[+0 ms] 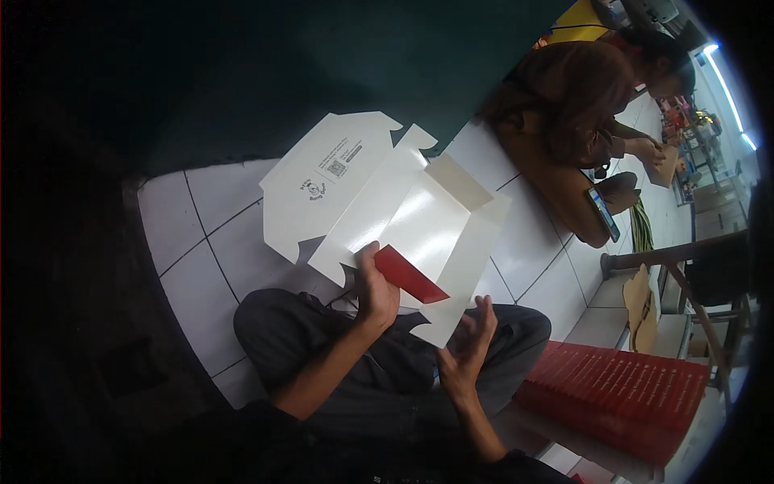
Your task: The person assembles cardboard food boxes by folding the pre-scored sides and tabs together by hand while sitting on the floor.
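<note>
A partly folded white cardboard box [427, 222] is held over my lap, its inside glossy and its side walls standing up. A long flat lid panel with small dark print stretches to the left, with notched tabs along its edges. My left hand [379, 292] grips the near side by a raised red flap, thumb up and fingers under the card. My right hand [469, 351] is at the near right corner, fingers apart, close to the notched tab; whether it touches the card I cannot tell.
At the right stands a stack of red printed cartons [621, 395]. A person [572, 105] sits on the tiled floor [234, 202] at the far right, holding a brown piece, with a phone [603, 214] by the leg. Brown cardboard [639, 310] lies near a metal frame [685, 250].
</note>
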The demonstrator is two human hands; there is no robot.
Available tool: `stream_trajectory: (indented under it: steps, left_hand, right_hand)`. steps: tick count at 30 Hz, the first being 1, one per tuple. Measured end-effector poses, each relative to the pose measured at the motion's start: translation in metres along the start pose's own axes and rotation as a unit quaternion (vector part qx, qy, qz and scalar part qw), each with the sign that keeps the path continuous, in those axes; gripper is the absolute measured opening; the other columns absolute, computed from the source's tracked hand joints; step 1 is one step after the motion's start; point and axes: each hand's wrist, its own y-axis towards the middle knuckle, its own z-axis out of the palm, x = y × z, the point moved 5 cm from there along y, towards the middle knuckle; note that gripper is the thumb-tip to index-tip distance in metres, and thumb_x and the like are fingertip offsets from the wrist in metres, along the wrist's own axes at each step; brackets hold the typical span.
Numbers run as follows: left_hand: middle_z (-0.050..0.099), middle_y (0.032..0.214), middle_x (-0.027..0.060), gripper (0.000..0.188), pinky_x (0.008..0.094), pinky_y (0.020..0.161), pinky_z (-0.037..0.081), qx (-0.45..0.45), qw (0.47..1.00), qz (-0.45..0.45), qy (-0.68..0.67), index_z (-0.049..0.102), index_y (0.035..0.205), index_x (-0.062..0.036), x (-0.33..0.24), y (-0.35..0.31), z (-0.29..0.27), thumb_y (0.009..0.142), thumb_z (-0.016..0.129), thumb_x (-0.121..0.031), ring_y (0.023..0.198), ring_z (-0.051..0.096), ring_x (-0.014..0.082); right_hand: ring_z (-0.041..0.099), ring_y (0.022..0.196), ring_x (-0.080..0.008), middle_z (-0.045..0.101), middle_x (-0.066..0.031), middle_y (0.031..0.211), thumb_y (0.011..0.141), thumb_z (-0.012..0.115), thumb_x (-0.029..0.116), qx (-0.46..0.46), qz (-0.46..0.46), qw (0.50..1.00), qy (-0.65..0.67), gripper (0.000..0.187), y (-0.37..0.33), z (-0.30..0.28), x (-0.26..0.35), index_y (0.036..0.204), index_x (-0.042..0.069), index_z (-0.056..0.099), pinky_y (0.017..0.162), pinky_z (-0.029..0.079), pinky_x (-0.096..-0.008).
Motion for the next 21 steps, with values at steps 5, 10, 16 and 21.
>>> stream_trajectory:
  steps: [5, 10, 16, 21]
  left_hand:
    - [0.055, 0.109, 0.0064, 0.034, 0.0311, 0.093, 0.037, -0.022, 0.998, -0.015, 0.050, 0.050, 0.110, -0.0043, 0.011, 0.000, -0.013, 0.093, 0.039, -0.032, 0.105, 0.050, 0.0167]
    - [0.055, 0.105, 0.0056, 0.032, 0.0305, 0.090, 0.039, -0.002, 0.991, -0.001, 0.137, 0.050, 0.108, -0.0055, 0.018, 0.002, -0.025, 0.094, 0.039, -0.031, 0.101, 0.051, 0.0162]
    - [0.056, 0.098, 0.0046, 0.029, 0.0305, 0.086, 0.041, 0.016, 0.997, -0.013, 0.071, 0.051, 0.102, -0.0068, 0.011, 0.000, -0.015, 0.095, 0.037, -0.031, 0.093, 0.053, 0.0154]
    - [0.056, 0.095, 0.0046, 0.031, 0.0303, 0.084, 0.041, 0.004, 0.997, -0.026, 0.079, 0.051, 0.100, -0.0065, 0.011, 0.002, -0.019, 0.096, 0.036, -0.033, 0.090, 0.053, 0.0150]
  right_hand:
    - [0.054, 0.100, -0.0242, 0.043, -0.0155, 0.117, 0.070, 0.071, -0.004, 0.030, -0.112, 0.975, -0.188, 0.065, 0.011, 0.001, 0.005, 0.128, 0.003, 0.043, 0.075, 0.048, -0.0280]
    - [0.053, 0.080, -0.0162, 0.047, -0.0129, 0.109, 0.073, 0.074, 0.002, -0.011, -0.092, 0.982, -0.164, 0.058, 0.014, -0.006, -0.004, 0.123, 0.001, 0.046, 0.065, 0.047, -0.0259]
    - [0.049, 0.077, -0.0117, 0.048, -0.0116, 0.108, 0.078, 0.070, 0.002, -0.029, -0.030, 0.991, -0.125, 0.054, 0.016, -0.005, -0.008, 0.126, 0.001, 0.044, 0.062, 0.044, -0.0228]
    - [0.050, 0.094, -0.0214, 0.049, -0.0142, 0.108, 0.078, 0.069, 0.008, -0.013, -0.031, 0.981, -0.192, 0.048, 0.020, 0.001, 0.002, 0.122, 0.003, 0.051, 0.074, 0.043, -0.0290]
